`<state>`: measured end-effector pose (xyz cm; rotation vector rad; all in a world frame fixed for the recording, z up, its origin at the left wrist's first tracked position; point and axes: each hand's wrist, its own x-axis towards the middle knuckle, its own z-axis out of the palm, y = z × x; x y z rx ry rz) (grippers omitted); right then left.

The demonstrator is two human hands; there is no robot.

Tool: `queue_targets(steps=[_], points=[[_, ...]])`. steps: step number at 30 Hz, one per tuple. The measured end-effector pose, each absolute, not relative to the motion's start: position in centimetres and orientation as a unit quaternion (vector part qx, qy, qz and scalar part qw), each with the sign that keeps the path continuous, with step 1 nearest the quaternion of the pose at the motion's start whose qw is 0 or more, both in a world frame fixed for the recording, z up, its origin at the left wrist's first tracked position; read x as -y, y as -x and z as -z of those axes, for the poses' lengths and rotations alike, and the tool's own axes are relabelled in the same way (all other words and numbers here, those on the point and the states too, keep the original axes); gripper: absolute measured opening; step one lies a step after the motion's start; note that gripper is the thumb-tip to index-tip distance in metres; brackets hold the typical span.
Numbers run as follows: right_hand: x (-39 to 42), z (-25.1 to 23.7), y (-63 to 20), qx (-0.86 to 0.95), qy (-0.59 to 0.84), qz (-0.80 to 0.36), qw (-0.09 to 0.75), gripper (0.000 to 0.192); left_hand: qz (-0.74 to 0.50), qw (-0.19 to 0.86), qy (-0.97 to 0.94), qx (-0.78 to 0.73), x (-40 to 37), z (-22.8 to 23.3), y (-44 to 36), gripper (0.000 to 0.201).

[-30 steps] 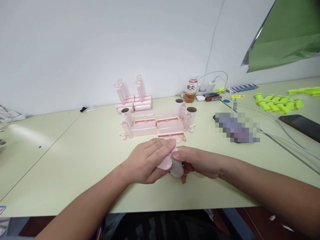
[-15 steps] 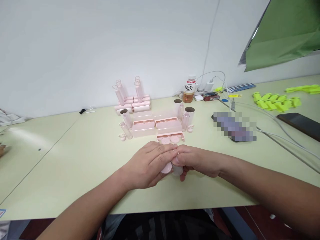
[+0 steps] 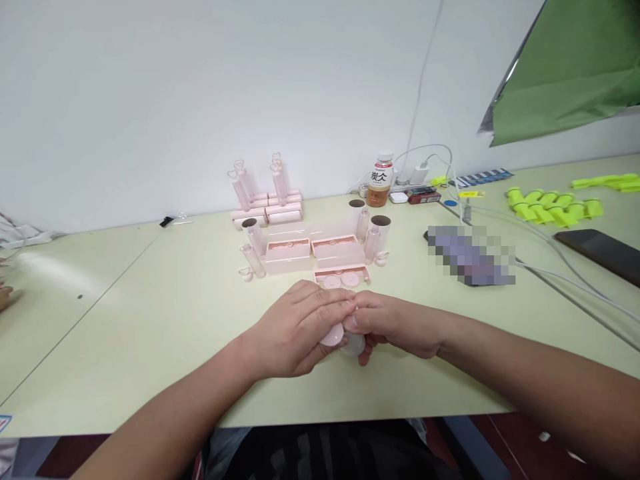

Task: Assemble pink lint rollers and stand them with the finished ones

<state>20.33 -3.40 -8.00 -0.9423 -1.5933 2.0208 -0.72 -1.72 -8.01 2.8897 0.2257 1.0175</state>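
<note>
1. Hands meet near the front edge of the desk (image 3: pixel 150 320), roughly midway along it; your left hand (image 3: pixel 293 330) and right hand (image 3: pixel 395 327) press together there, fingertips touching.
2. Your left fingers curl down over a small round pink piece (image 3: pixel 333 335), which sits under the fingertips and against the thumb.
3. Your right fingers close around a paler round piece (image 3: pixel 354 344), which peeks out below the thumb, touching the pink one.
4. Both pieces lie between the two hands, just above the desk surface; whether they rest on it you cannot tell.
5. Just beyond your fingers sits a flat pink tray (image 3: pixel 343 275) with round parts, then two pink boxes (image 3: pixel 313 253) flanked by clear tubes.
6. Toward the back edge stands a drink bottle (image 3: pixel 380 180).
</note>
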Motion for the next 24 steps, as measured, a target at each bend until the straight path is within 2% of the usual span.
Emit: queue_targets(steps=[15, 24], points=[[3.52, 7.88, -20.13, 0.564, 0.331, -0.731, 0.197, 0.031, -0.366, 0.036, -0.927, -0.076, 1.63, 8.25, 0.66, 0.045], [3.53, 8.43, -20.04, 0.579, 0.312, -0.727, 0.197, 0.031, -0.366, 0.107, -0.920, -0.094, 1.89, 7.82, 0.72, 0.040]])
